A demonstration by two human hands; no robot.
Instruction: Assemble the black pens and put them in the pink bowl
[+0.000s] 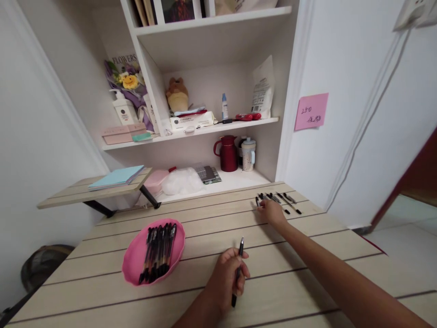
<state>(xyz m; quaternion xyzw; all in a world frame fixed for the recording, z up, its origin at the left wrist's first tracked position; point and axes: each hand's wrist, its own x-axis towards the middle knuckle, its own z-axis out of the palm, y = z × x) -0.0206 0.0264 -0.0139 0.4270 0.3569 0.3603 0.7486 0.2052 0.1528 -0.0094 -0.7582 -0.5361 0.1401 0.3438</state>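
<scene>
My left hand is closed around a black gel pen, which slants upward with its bare tip pointing away from me. At the far right of the table, my right hand has its fingertips pinched on a small black pen cap. Beside those fingers lie several more black caps and pens, partly hidden by the hand. To the left, a pink scalloped bowl holds a row of capped black pens lying side by side.
A small raised wooden shelf with blue paper stands at the table's back left. Behind the table, white shelving holds a red jug, a light tumbler and a plastic bag. A pink note sticks to the right wall.
</scene>
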